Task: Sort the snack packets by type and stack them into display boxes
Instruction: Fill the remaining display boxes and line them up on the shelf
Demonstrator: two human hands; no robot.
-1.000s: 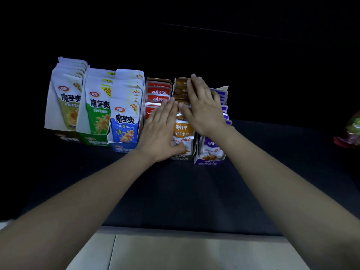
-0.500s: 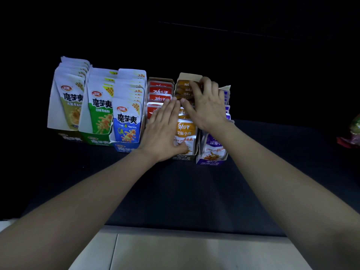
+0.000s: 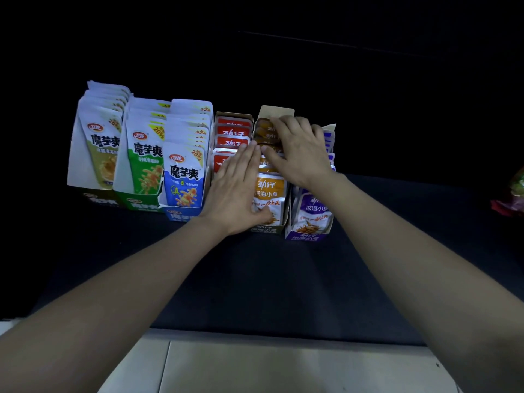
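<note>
The left hand (image 3: 241, 188) lies flat at the centre of the frame, fingers straight and pressed together, its palm over the near end of the red box (image 3: 249, 117) and its thumb resting on the front one of the orange packets (image 3: 268, 191). Just right of its fingertips, the right hand (image 3: 297, 154) is curled over the rear orange packets, bent fingers on their top edges and thumb pointing left, so a bunch of them sits between thumb and fingers. These packets stand upright in the orange box (image 3: 276, 112), whose back flap rises behind the fingers. Red packets (image 3: 232, 131) fill the red box to the left; purple packets (image 3: 312, 205) stand in the purple box (image 3: 307, 236) to the right, touching the orange one. Further left sit the blue box (image 3: 181, 215), green box (image 3: 139, 204) and olive box (image 3: 99, 198), each full of taller pouches. All rest in a row on a dark table (image 3: 255, 279). A blurred coloured wrapper (image 3: 513, 199) lies at the right edge.
</note>
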